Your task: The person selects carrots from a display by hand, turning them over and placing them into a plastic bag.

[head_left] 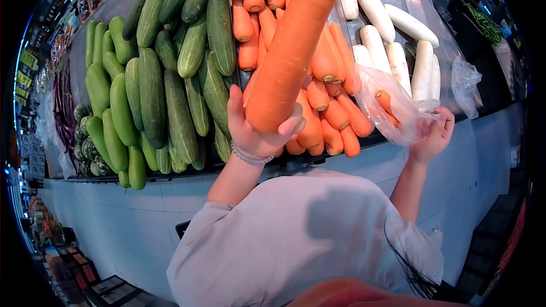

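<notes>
My left hand (259,128), with a beaded bracelet at its wrist, grips the lower end of a large carrot (290,51). The carrot is raised and tilted, its top leaning right, in front of the carrot pile (333,113). At the right, my right hand (433,135) pinches the gathered edge of a clear plastic bag (392,116). Some orange carrot shows through the bag, which hangs over the front of the pile beside the white radishes (398,68).
Cucumbers (151,94) and light green gourds (120,111) fill the left of the display. Small striped round vegetables (90,149) lie farther left. Another crumpled plastic bag (465,86) sits at the right edge. The display's front panel (133,210) runs below.
</notes>
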`<action>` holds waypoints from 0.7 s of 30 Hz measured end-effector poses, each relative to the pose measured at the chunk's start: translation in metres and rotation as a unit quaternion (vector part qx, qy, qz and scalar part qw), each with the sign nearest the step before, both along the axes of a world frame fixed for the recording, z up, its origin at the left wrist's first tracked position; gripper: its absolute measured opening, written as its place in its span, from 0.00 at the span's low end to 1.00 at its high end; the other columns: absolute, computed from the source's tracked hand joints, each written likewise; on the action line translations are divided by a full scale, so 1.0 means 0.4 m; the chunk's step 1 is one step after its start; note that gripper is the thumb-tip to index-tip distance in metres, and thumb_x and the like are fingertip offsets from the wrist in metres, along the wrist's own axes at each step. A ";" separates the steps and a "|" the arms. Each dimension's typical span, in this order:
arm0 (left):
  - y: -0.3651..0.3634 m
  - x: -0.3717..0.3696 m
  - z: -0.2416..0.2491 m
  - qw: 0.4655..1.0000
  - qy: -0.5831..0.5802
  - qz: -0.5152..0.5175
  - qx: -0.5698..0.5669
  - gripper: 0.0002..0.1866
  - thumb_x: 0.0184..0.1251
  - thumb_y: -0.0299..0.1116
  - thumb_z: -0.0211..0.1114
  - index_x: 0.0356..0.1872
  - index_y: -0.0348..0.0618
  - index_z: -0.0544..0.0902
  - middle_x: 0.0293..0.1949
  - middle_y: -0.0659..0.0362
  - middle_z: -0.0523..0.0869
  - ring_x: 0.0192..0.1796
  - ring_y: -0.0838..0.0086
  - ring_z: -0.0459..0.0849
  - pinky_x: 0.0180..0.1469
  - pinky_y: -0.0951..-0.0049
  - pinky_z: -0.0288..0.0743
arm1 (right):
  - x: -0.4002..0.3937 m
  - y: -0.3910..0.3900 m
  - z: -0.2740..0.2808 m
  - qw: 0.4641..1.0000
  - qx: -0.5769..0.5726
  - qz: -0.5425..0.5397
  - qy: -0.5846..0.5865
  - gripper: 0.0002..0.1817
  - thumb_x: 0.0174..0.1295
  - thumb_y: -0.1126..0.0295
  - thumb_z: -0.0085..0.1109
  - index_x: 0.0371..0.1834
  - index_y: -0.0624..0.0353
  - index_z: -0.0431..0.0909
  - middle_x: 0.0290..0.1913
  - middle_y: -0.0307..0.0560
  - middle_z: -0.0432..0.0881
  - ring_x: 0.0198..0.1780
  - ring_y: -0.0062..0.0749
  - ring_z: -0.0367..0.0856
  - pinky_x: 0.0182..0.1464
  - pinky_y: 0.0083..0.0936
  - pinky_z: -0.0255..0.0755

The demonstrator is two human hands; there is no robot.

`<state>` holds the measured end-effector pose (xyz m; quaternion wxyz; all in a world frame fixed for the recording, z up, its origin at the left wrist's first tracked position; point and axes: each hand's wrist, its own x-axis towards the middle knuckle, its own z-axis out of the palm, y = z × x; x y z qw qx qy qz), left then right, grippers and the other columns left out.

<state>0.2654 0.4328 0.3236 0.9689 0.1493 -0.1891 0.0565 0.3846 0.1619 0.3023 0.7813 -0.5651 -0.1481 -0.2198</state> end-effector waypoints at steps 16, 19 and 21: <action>0.006 0.015 0.047 0.494 -0.279 0.543 0.619 0.22 0.37 0.20 0.71 0.40 0.47 0.82 0.47 0.59 0.79 0.44 0.56 0.78 0.43 0.65 0.78 | -0.030 -0.017 0.046 0.997 0.039 0.041 -0.059 0.08 0.68 0.68 0.41 0.37 0.61 0.67 0.16 0.33 0.58 0.18 0.14 0.54 0.22 0.14 0.52; -0.009 0.052 0.055 0.449 -0.296 0.472 0.698 0.21 0.38 0.19 0.67 0.40 0.47 0.82 0.46 0.61 0.79 0.46 0.59 0.77 0.46 0.67 0.76 | -0.040 -0.024 0.055 0.991 0.061 0.079 -0.090 0.08 0.68 0.67 0.41 0.38 0.60 0.66 0.15 0.34 0.59 0.18 0.16 0.56 0.23 0.16 0.55; -0.040 0.102 0.054 0.443 -0.321 0.428 0.719 0.19 0.41 0.21 0.69 0.40 0.46 0.82 0.47 0.59 0.79 0.46 0.61 0.77 0.46 0.67 0.74 | -0.048 -0.026 0.054 0.989 0.043 0.093 -0.104 0.09 0.69 0.66 0.41 0.39 0.60 0.66 0.16 0.34 0.60 0.18 0.16 0.56 0.23 0.16 0.55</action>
